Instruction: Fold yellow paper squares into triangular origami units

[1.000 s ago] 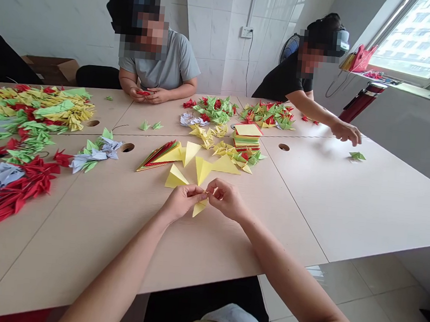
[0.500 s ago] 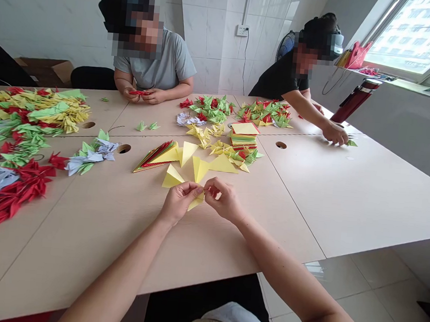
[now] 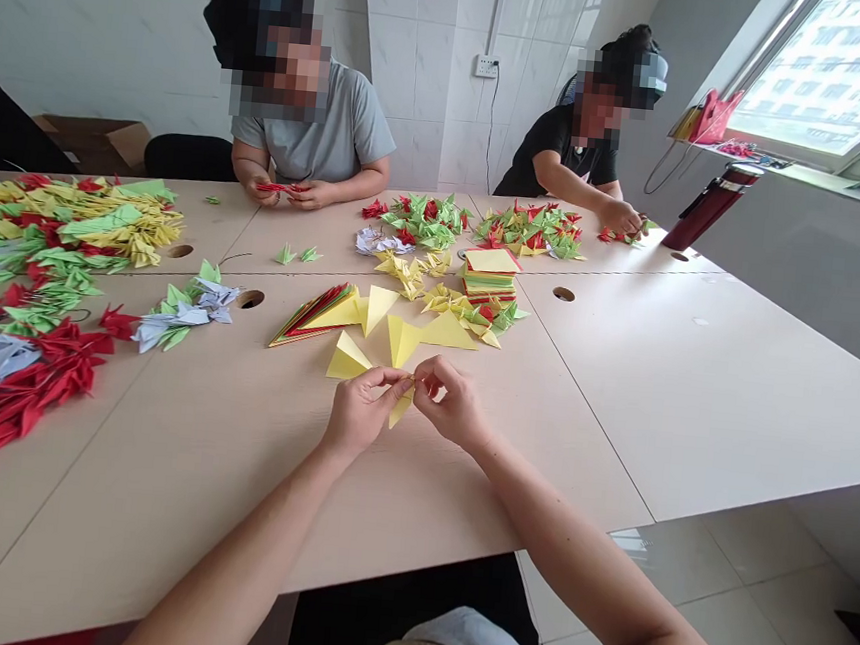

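Note:
Between my two hands is a folded piece of yellow paper (image 3: 399, 409), pinched above the table. My left hand (image 3: 363, 407) grips it between thumb and fingers, and my right hand (image 3: 451, 402) pinches its upper end; the fingertips nearly meet there and partly hide the fold. Just beyond my hands lie several yellow folded sheets (image 3: 448, 331), spread like triangles. A slanted stack of red, green and yellow folded papers (image 3: 310, 314) sits to their left. Behind them stands a pile of square coloured paper (image 3: 492, 261), yellow on top.
Folded paper cranes (image 3: 425, 219) lie in heaps at the back, and larger piles of yellow, green and red ones (image 3: 93, 218) fill the left. Two people sit across the table (image 3: 604, 398), their hands on paper pieces. A dark red flask (image 3: 711, 207) stands at the far right.
The yellow paper in my hands has turned slightly, its lower part now narrower. Across the table, the right-hand person's arm has drawn back from the table's right side toward the red and green pieces.

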The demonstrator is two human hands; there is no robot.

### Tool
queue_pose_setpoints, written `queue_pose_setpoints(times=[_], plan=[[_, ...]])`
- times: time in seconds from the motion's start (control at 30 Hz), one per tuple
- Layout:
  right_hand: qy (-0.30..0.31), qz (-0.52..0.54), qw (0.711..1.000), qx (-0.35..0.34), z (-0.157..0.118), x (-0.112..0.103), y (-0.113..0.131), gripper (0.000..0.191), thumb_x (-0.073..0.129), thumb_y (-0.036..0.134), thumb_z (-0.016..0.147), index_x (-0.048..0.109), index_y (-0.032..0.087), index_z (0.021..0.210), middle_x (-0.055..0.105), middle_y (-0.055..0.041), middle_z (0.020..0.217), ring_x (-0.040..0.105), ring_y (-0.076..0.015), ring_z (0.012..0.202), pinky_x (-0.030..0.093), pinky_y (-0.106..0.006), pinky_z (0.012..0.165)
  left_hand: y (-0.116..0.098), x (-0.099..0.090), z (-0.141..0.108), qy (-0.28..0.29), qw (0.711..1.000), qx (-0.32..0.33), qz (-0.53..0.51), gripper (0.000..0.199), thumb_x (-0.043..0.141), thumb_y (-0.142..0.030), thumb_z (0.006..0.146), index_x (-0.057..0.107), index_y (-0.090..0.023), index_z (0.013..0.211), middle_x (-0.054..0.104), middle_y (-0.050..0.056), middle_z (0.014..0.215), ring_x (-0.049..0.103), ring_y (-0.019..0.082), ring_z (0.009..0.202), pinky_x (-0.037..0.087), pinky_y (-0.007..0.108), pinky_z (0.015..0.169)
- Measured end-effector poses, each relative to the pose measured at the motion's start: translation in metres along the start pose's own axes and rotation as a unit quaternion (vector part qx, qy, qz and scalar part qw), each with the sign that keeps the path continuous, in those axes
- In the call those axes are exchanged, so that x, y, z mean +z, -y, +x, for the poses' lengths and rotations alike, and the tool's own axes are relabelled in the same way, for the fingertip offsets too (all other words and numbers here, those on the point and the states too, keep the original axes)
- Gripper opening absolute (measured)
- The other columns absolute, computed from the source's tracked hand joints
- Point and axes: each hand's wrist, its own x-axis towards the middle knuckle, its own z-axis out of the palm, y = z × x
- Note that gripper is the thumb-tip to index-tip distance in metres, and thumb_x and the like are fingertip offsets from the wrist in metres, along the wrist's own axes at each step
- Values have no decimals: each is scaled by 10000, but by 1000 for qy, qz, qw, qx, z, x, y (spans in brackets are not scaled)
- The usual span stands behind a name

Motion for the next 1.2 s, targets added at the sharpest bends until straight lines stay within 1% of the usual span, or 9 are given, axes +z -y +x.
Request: queue_pose_setpoints(times=[0.13,0.27,0.37,0.5,0.67,0.8,0.97,1.1,1.2], plan=[[13,-14,1000,-6,0,-1,1,54,450,156,762,472,204,773,579,-5,758,474,-87,571,430,-215,561,0,0,0,-5,1000,5,10,247,608,-393,787,689,-176,872,706,46,874,626,174,825,480,267,767],[27,-17,999,0,-1,-1,0,56,462,148,732,484,199,735,563,0,723,467,-89,569,420,-217,561,-2,-1,0,-24,999,6,-21,236,607,-386,785,670,-166,843,692,45,835,624,166,796,479,266,753],[27,6,999,25,1,-1,-1,59,467,150,723,500,195,743,565,2,729,472,-90,579,419,-219,566,-3,-2,0,-40,999,-1,-34,223,613,-380,779,660,-168,829,681,41,806,620,158,772,478,262,735],[15,60,995,80,3,-3,0,49,479,199,762,527,191,765,566,8,720,457,-89,571,400,-221,551,-3,-2,1,-33,999,-5,-33,202,610,-372,778,660,-181,820,675,42,808,607,156,780,480,271,744],[50,129,982,127,4,-4,6,116,526,295,799,533,185,764,551,24,679,423,-76,530,366,-212,510,-1,-1,2,-40,998,-22,-48,189,615,-373,763,645,-187,773,644,27,756,581,139,708,478,261,695],[79,131,979,134,2,2,6,140,536,312,803,550,177,767,567,19,698,432,-77,549,373,-209,523,0,2,3,-54,993,-32,-96,186,613,-373,759,621,-188,779,614,11,738,572,131,695,482,250,689],[84,108,980,145,0,6,0,138,527,289,799,557,170,737,544,23,655,410,-77,539,359,-205,514,1,5,2,-30,993,-37,-104,217,593,-400,773,607,-185,804,604,16,756,570,132,724,483,239,696],[88,113,978,150,0,7,-2,137,531,276,787,549,167,706,528,29,632,413,-76,543,343,-195,501,4,4,1,-11,995,-37,-97,210,590,-389,789,613,-181,801,612,16,759,569,127,718,473,237,699],[85,112,978,156,-2,11,-2,120,528,258,779,555,166,707,526,34,632,411,-73,540,332,-189,493,5,3,0,-1,994,-32,-105,208,569,-385,812,588,-180,787,588,5,737,554,118,706,463,233,691]])
